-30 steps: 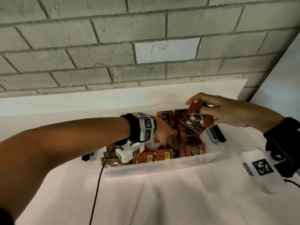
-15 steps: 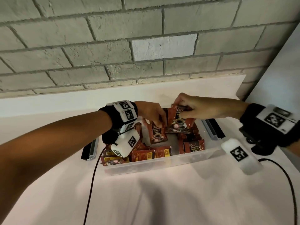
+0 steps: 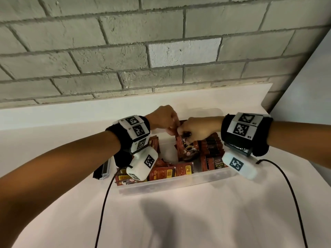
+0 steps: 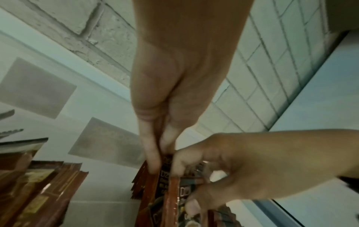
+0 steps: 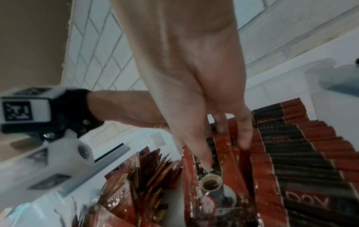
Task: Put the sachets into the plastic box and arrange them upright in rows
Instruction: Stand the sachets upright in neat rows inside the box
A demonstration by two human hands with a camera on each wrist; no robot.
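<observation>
A clear plastic box (image 3: 179, 185) stands on the white cloth and holds red-brown coffee sachets. A tight upright row of sachets (image 3: 212, 145) fills its right side; the same row (image 5: 301, 153) shows in the right wrist view. Loose sachets (image 3: 161, 173) lie flat and slanted at the left and front. My left hand (image 3: 172, 125) pinches the top of an upright sachet (image 4: 151, 184) in the middle of the box. Touching it, my right hand (image 3: 184, 134) pinches a small bunch of sachets (image 3: 188, 149) with a coffee cup picture, thumb in front and fingers behind (image 5: 225, 152).
A grey brick wall rises right behind the table. A dark latch flap (image 3: 104, 167) sticks out from the box's left end. Black cables (image 3: 103, 203) hang from both wrist cameras across the cloth in front. A white wall (image 3: 308, 104) closes the right side.
My left hand rose from the box floor with a sachet. My right hand carried its sachets left and down. Both hands now meet over the box's middle.
</observation>
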